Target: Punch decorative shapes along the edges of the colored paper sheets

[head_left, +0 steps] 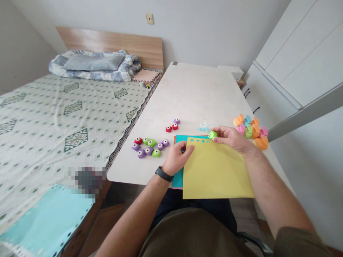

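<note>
A yellow sheet of paper point(217, 171) lies over a blue sheet point(178, 178), its lower part reaching past the table's front edge. Along its top edge run several small punched shapes, with blue showing through. My left hand point(179, 156) pinches the yellow sheet at its upper left corner, thumb on top. In my right hand point(227, 137) is a green craft punch point(212, 135), held between thumb and fingers at the sheet's top edge. Whether the paper sits in the punch's slot is hidden. Just beyond lies a small heap of paper bits point(204, 126).
Several purple, green and red craft punches point(149, 151) stand left of the paper, with three more point(175, 126) farther back. Orange, pink, blue and green plastic pieces point(252, 130) cluster at the right of the white table point(198, 89). A bed point(93, 107) with a punched light-blue sheet point(50, 221) is leftward.
</note>
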`<control>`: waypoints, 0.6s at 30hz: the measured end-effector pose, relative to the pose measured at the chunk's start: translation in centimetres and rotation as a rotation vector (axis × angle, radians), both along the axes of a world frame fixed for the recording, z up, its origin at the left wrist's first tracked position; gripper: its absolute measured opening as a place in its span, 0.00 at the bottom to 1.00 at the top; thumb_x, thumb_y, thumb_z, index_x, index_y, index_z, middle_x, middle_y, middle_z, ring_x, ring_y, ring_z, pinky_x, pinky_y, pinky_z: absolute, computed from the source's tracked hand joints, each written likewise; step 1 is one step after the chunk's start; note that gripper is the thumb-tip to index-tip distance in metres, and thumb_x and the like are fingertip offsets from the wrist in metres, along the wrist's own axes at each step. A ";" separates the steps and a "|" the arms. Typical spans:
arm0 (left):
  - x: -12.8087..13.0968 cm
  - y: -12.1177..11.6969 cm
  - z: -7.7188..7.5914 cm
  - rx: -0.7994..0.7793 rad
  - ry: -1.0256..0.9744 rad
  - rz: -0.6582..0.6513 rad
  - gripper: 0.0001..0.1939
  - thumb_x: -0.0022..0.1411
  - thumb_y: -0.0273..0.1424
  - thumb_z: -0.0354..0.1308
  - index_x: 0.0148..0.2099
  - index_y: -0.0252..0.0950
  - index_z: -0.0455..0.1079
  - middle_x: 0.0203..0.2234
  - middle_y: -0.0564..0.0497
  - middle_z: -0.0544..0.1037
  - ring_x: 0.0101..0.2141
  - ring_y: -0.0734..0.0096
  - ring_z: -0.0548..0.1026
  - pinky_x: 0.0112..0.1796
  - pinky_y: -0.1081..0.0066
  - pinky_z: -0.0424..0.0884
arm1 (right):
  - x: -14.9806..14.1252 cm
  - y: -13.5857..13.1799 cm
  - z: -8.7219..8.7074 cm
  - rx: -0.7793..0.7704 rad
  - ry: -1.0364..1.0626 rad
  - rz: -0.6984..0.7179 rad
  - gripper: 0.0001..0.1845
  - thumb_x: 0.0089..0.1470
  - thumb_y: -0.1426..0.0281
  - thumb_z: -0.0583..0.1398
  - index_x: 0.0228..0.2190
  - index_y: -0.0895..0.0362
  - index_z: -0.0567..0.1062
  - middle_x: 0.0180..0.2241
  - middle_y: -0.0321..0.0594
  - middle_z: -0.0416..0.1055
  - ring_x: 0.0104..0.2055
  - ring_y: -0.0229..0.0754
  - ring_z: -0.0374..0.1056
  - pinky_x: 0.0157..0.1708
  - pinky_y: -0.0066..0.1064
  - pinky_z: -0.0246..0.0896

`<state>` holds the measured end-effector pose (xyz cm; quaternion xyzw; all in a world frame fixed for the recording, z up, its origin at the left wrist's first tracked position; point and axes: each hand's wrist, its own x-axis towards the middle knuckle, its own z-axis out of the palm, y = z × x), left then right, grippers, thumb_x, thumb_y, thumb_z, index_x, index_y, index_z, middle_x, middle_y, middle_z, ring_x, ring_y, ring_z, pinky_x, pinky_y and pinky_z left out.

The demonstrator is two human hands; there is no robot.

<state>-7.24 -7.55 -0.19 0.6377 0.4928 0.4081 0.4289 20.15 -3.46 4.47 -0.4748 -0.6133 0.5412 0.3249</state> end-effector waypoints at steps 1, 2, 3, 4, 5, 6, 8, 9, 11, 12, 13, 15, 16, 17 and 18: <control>0.0 0.0 0.0 -0.010 -0.010 0.003 0.21 0.66 0.46 0.59 0.28 0.36 0.63 0.23 0.56 0.61 0.26 0.75 0.59 0.26 0.73 0.55 | 0.2 0.0 -0.2 0.010 -0.016 0.005 0.30 0.48 0.56 0.73 0.50 0.54 0.78 0.46 0.44 0.79 0.47 0.48 0.74 0.52 0.43 0.70; 0.0 0.0 0.0 -0.020 -0.017 0.004 0.21 0.65 0.47 0.59 0.28 0.36 0.64 0.23 0.56 0.62 0.26 0.74 0.60 0.26 0.73 0.55 | 0.4 0.1 -0.4 0.031 -0.037 0.003 0.30 0.49 0.55 0.73 0.50 0.54 0.78 0.46 0.44 0.79 0.47 0.48 0.74 0.51 0.43 0.70; 0.1 0.0 0.0 -0.029 -0.021 0.005 0.21 0.65 0.47 0.60 0.29 0.36 0.65 0.23 0.55 0.64 0.26 0.74 0.61 0.26 0.73 0.56 | 0.5 0.1 -0.7 0.062 -0.066 -0.005 0.29 0.50 0.54 0.72 0.51 0.54 0.79 0.47 0.44 0.79 0.47 0.48 0.74 0.51 0.43 0.70; 0.1 0.0 0.0 -0.034 -0.021 0.005 0.21 0.65 0.47 0.60 0.29 0.36 0.66 0.23 0.55 0.64 0.26 0.74 0.61 0.26 0.73 0.56 | 0.6 0.1 -1.0 0.098 -0.101 -0.017 0.29 0.51 0.54 0.71 0.51 0.53 0.79 0.47 0.44 0.79 0.47 0.48 0.74 0.51 0.43 0.69; 0.1 0.0 -0.1 -0.035 -0.017 0.005 0.21 0.65 0.47 0.60 0.29 0.36 0.66 0.24 0.55 0.65 0.27 0.74 0.62 0.26 0.73 0.56 | 0.7 0.2 -1.3 0.132 -0.137 -0.030 0.28 0.52 0.53 0.71 0.51 0.53 0.79 0.47 0.44 0.79 0.47 0.48 0.74 0.51 0.43 0.69; 0.1 0.0 -0.1 -0.032 -0.010 0.004 0.21 0.65 0.47 0.60 0.29 0.36 0.66 0.24 0.55 0.65 0.27 0.74 0.62 0.26 0.73 0.56 | 0.8 0.2 -1.5 0.160 -0.166 -0.043 0.28 0.53 0.53 0.70 0.51 0.53 0.79 0.47 0.44 0.79 0.46 0.49 0.74 0.51 0.43 0.69; 0.0 0.0 -0.2 -0.024 0.006 0.001 0.21 0.66 0.47 0.59 0.29 0.36 0.65 0.23 0.55 0.64 0.27 0.74 0.61 0.26 0.74 0.56 | 0.9 0.2 -2.0 0.180 -0.197 -0.051 0.28 0.55 0.52 0.68 0.52 0.53 0.79 0.47 0.44 0.80 0.46 0.49 0.73 0.50 0.43 0.69; 0.0 0.0 -0.3 -0.022 0.011 -0.001 0.21 0.66 0.46 0.59 0.29 0.36 0.65 0.23 0.55 0.64 0.27 0.74 0.61 0.26 0.74 0.56 | 0.9 0.2 -2.2 0.180 -0.202 -0.048 0.28 0.55 0.51 0.67 0.52 0.53 0.79 0.47 0.44 0.80 0.46 0.49 0.73 0.50 0.43 0.69; 0.1 0.0 -0.3 -0.026 0.014 -0.008 0.20 0.67 0.46 0.59 0.29 0.36 0.65 0.24 0.55 0.63 0.27 0.75 0.61 0.26 0.74 0.56 | 0.9 0.2 -2.5 0.180 -0.210 -0.035 0.27 0.57 0.51 0.66 0.51 0.54 0.79 0.46 0.44 0.80 0.46 0.49 0.73 0.49 0.41 0.69; 0.1 0.0 -0.3 -0.030 0.015 -0.011 0.20 0.67 0.46 0.59 0.30 0.36 0.65 0.24 0.55 0.64 0.27 0.75 0.61 0.26 0.74 0.56 | 0.9 0.2 -2.6 0.185 -0.220 -0.030 0.26 0.57 0.50 0.65 0.50 0.54 0.79 0.46 0.44 0.80 0.46 0.49 0.73 0.48 0.41 0.69; 0.1 0.0 -0.2 -0.035 0.014 -0.012 0.20 0.67 0.46 0.59 0.30 0.36 0.65 0.24 0.55 0.64 0.27 0.75 0.61 0.26 0.74 0.56 | 0.9 0.2 -2.6 0.193 -0.233 -0.026 0.26 0.57 0.50 0.65 0.50 0.54 0.79 0.46 0.44 0.80 0.46 0.49 0.73 0.48 0.41 0.69; 0.2 0.0 0.0 -0.042 0.009 -0.006 0.21 0.66 0.46 0.59 0.29 0.36 0.65 0.23 0.55 0.64 0.26 0.75 0.61 0.26 0.74 0.56 | 1.0 0.2 -2.5 0.206 -0.261 -0.022 0.26 0.58 0.50 0.64 0.51 0.54 0.79 0.45 0.44 0.80 0.45 0.50 0.73 0.47 0.41 0.70; 0.2 0.0 0.1 -0.045 0.004 0.001 0.21 0.66 0.46 0.59 0.28 0.36 0.64 0.23 0.55 0.64 0.26 0.75 0.61 0.25 0.74 0.56 | 1.1 0.2 -2.4 0.209 -0.274 -0.018 0.27 0.58 0.50 0.64 0.51 0.54 0.79 0.45 0.44 0.80 0.45 0.50 0.73 0.48 0.41 0.69; 0.2 0.0 0.2 -0.048 -0.001 0.008 0.21 0.65 0.46 0.60 0.28 0.36 0.65 0.23 0.55 0.64 0.26 0.75 0.61 0.25 0.74 0.57 | 1.1 0.2 -2.3 0.213 -0.285 -0.016 0.27 0.59 0.50 0.64 0.52 0.54 0.79 0.45 0.44 0.79 0.46 0.50 0.73 0.48 0.42 0.69; 0.3 0.0 0.2 -0.051 -0.006 0.014 0.21 0.65 0.47 0.60 0.28 0.36 0.66 0.23 0.54 0.65 0.26 0.74 0.62 0.25 0.74 0.57 | 1.1 0.2 -2.2 0.218 -0.294 -0.013 0.26 0.59 0.51 0.64 0.52 0.54 0.79 0.46 0.44 0.79 0.46 0.50 0.73 0.48 0.42 0.69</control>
